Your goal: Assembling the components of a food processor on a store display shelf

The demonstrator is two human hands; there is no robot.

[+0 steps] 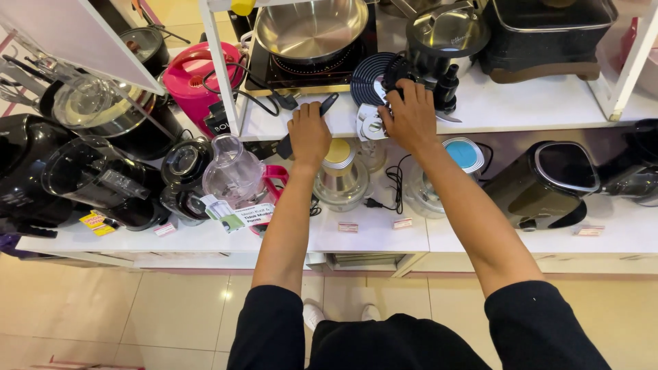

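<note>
Resting under R hand [411,116], maybe touching: black disc [370,77]

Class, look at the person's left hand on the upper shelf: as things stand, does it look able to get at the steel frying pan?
Probably yes. The left hand rests on a black handle at the shelf's front edge, and the steel frying pan sits just behind on the black cooktop. Only a loose cable lies between; nothing blocks it.

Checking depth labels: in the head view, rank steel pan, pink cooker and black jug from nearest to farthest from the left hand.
From the left hand:
1. Steel pan, above it on the upper shelf.
2. Pink cooker, up and to its left.
3. Black jug, far left on the lower shelf.
</note>
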